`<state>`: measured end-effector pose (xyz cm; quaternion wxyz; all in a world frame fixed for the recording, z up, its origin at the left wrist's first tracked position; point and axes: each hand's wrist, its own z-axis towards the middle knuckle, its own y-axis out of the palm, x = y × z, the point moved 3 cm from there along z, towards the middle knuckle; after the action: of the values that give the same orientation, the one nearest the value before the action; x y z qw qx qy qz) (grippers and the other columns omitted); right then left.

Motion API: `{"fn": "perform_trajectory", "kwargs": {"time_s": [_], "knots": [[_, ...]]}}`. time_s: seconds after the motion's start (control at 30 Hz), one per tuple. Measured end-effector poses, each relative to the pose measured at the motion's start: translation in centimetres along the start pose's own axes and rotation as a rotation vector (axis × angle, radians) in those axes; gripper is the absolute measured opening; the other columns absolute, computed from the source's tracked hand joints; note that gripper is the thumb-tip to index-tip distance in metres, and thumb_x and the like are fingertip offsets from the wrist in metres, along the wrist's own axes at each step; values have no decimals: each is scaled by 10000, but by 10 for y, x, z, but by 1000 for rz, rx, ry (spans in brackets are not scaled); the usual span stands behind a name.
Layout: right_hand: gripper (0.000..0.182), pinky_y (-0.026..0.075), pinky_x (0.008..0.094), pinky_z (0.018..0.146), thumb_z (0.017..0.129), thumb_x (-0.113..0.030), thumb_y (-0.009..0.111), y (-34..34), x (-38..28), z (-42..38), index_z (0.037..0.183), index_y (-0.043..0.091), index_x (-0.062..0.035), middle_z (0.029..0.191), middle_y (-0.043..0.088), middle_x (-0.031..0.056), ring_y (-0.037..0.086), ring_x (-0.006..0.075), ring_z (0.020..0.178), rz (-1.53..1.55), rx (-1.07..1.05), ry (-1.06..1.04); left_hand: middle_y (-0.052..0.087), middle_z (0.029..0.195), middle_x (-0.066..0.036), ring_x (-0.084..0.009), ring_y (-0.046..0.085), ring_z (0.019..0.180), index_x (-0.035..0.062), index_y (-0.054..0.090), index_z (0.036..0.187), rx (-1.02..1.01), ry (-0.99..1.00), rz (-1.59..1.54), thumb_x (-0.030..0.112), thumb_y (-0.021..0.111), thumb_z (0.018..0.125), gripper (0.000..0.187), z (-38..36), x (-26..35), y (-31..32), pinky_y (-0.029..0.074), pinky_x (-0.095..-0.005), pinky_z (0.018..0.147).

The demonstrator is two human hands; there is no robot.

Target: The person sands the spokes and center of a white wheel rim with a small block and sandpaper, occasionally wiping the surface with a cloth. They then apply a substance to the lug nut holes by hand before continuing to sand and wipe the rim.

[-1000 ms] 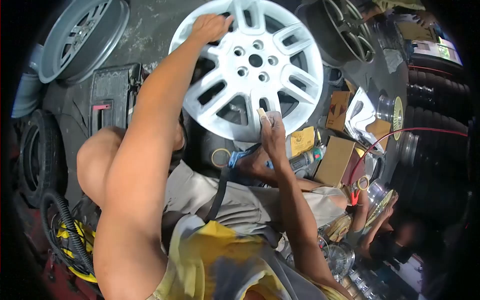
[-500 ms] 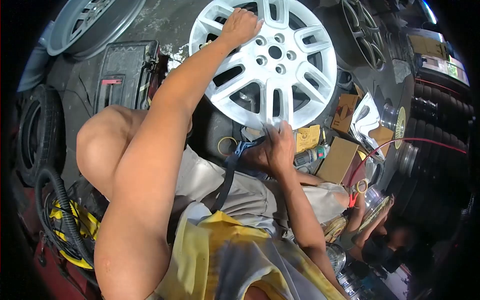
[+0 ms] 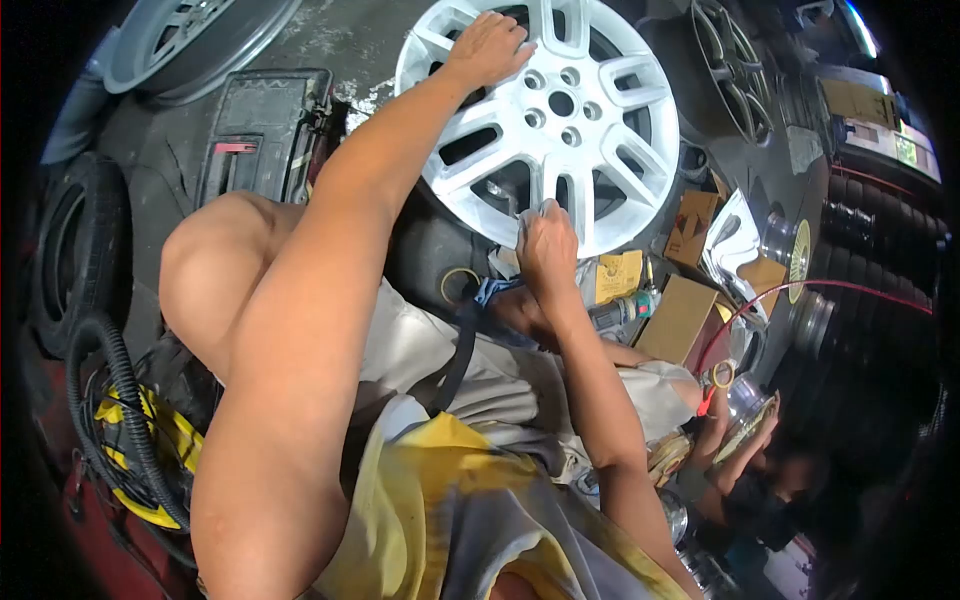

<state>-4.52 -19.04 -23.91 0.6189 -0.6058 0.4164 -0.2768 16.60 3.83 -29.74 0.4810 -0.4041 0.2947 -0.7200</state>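
Observation:
A white alloy wheel (image 3: 607,140) with paired spokes lies face up in front of me. My left hand (image 3: 487,50) is closed over a spoke at the wheel's upper left, fingers curled at the opening. At the near side, my right hand (image 3: 549,248) pinches a small grey piece of sandpaper (image 3: 528,222) against a lower spoke. Part of that piece is hidden by the fingers. Below the right hand, my foot with a blue-strapped sandal (image 3: 490,290) shows partly.
A black toolbox (image 3: 262,130) and a tyre (image 3: 85,250) stand left. Rightward are a power tool (image 3: 622,310), a cardboard box (image 3: 676,318), a red hose (image 3: 800,287) and another wheel (image 3: 735,75). Another person's hand (image 3: 765,420) holds a rim at lower right.
My right hand has moved up along the lower spoke, taking the grey sandpaper farther onto the wheel. My left hand keeps its place on the wheel; the view has shifted slightly.

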Motion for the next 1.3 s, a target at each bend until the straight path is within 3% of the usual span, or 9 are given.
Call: {"fn": "perform_trajectory", "kwargs": {"time_s": [0.37,0.47,0.57,0.67,0.8,0.97,1.03,1.17,1.3], "knots": [[139,516,516,794,863,-105,669,28,-54,22,877,650,32,919,614,266,611,447,890,373,155,22,674,1199,-139,-292,574,1210,35,733,1119,-46,-24,53,434,524,1026,459,1,-3,9,371,-424,1135],[129,523,513,839,854,-70,669,13,-73,-5,942,680,23,964,628,284,627,450,939,480,239,-61,670,1226,-153,-309,561,1243,38,719,1173,-118,-28,29,449,514,1035,480,5,-3,5,361,-436,1140],[325,525,469,880,865,-24,682,-17,-54,-32,1189,675,-35,1082,676,233,649,419,1046,594,-10,62,673,1188,-193,-345,572,1221,14,704,1111,-84,-21,-20,398,534,1004,433,3,-1,3,378,-465,1123],[225,520,456,760,905,-84,715,-11,-24,-31,1129,703,-64,989,660,203,649,412,890,504,271,-41,677,1141,-226,-374,582,1187,-10,693,1029,-67,-33,-69,341,559,972,380,3,-2,3,388,-495,1108],[291,516,458,782,900,-97,719,-15,-18,-28,1190,704,-83,1020,602,193,627,404,920,367,-37,-16,675,1130,-209,-362,587,1158,-2,698,1026,-108,-35,-53,353,570,967,381,5,-3,-3,396,-489,1093],[342,492,468,822,847,-114,760,-10,-9,-21,1187,728,-88,1010,556,189,583,388,967,383,-68,-20,670,1108,-196,-354,590,1145,11,690,1021,-99,-36,-30,360,580,962,371,5,-3,3,403,-481,1086],[376,497,476,910,850,-58,697,0,-18,-7,1225,683,-45,1188,562,227,570,409,1089,376,-14,-260,670,1108,-196,-353,590,1144,10,688,1022,-95,-44,-42,362,582,961,373,4,-3,1,402,-482,1089],[402,483,487,930,821,-14,679,-2,-49,15,1223,662,-14,1185,562,230,550,437,1088,464,135,-458,670,1120,-202,-356,592,1143,5,687,1033,-88,-35,-46,368,588,958,384,4,-4,2,398,-483,1098],[397,480,492,924,855,-7,600,-8,-31,6,1251,623,20,1197,562,245,539,450,1063,451,-79,-393,668,1141,-210,-357,588,1159,-3,689,1049,-38,-6,-50,369,585,961,396,3,-4,0,393,-484,1106]]}}
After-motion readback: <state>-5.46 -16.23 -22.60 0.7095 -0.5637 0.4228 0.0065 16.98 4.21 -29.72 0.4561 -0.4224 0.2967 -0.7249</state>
